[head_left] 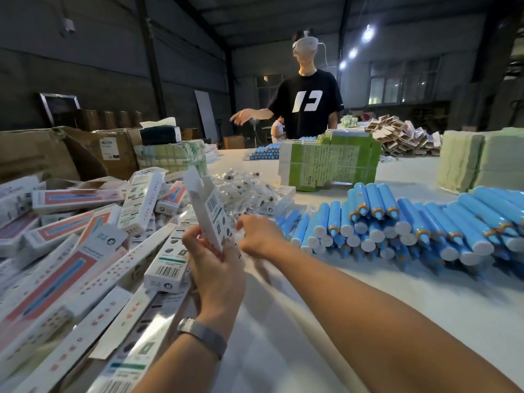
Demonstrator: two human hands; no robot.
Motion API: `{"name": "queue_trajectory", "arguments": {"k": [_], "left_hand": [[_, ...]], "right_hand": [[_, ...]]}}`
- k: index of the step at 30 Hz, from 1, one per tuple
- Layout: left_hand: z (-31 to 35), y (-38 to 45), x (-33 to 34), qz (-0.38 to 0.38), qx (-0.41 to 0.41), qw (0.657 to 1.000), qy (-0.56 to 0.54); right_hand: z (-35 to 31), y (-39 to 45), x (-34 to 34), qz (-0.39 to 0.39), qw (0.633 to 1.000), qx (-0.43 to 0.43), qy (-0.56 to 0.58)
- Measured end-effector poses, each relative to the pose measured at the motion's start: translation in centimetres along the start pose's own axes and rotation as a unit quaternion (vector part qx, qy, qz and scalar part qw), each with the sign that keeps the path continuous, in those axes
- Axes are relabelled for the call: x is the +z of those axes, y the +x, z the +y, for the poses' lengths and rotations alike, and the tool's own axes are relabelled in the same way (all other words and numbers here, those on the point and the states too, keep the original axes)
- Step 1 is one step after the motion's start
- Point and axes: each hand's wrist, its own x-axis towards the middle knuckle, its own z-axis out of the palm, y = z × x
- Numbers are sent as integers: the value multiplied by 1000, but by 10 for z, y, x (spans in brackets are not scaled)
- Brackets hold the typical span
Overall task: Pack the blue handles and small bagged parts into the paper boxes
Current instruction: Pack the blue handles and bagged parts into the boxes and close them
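Box up in my left hand [215, 268], fingers clamped round it.
Bagged parts [243, 191] lie just beyond my right hand [256, 236], fingers loosely curled, reaching there.

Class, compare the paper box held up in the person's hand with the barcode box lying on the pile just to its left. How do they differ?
The held box stands nearly upright, gripped by the left hand; the barcode box lies flat on the pile, untouched. The held box's top flap sticks up open; the barcode box's near end looks shut. The right hand is at the held box's lower end. Both are slim white printed cartons with barcodes.
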Motion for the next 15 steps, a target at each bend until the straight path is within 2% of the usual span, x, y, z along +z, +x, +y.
{"name": "queue_trajectory", "arguments": {"k": [3, 6, 8, 10, 12, 15], "left_hand": [[1, -2, 1, -8, 2, 1000, -6], [7, -10, 6, -52, -6, 998, -34], [12, -18, 11, -89, -7, 995, -38], [19, -26, 16, -126, 0, 991, -42], [29, -36, 22, -163, 8, 985, -55], [41, -52, 30, -209, 35, 976, -52]], "right_hand": [[-1, -11, -20, 117, 980, -21, 158], [-7, -36, -58, 224, 922, -88, 302], [-9, -57, -87, 256, 870, -106, 407], [-8, -80, -112, 242, 831, -116, 487], [-7, -103, -130, 223, 821, -136, 508], [-2, -128, -146, 270, 834, -159, 453]]}}
